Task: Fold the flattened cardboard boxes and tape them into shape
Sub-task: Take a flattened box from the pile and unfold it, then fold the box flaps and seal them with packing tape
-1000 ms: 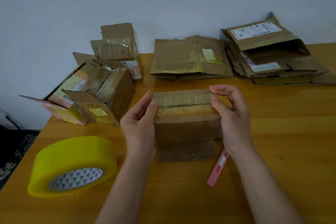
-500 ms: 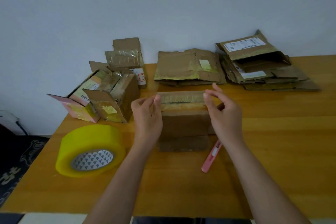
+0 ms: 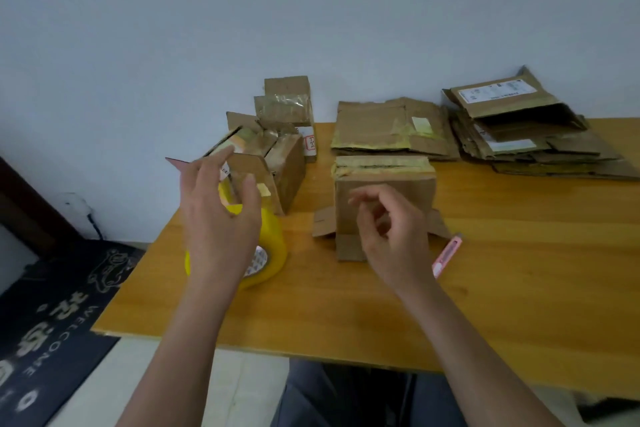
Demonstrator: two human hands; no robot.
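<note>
On the tabletop (image 3: 502, 253), from my head view, I am seeing the folded cardboard box (image 3: 384, 198) standing upright with its taped top, touched by neither hand. My left hand (image 3: 218, 218) is hovering above the yellow tape roll (image 3: 273, 246), fingers (image 3: 207, 166) spread and gripping nothing. My right hand (image 3: 388, 232) is floating before the box, fingers loosely curled, empty. Flattened cardboard stacks (image 3: 388, 128) are lying behind; a pink cutter (image 3: 446, 255) is lying just beside the box.

It looked like a home: a dark welcome mat (image 3: 52, 322) lay on the floor beside a wooden counter (image 3: 502, 288) pushed against a plain pale wall (image 3: 311, 10).
</note>
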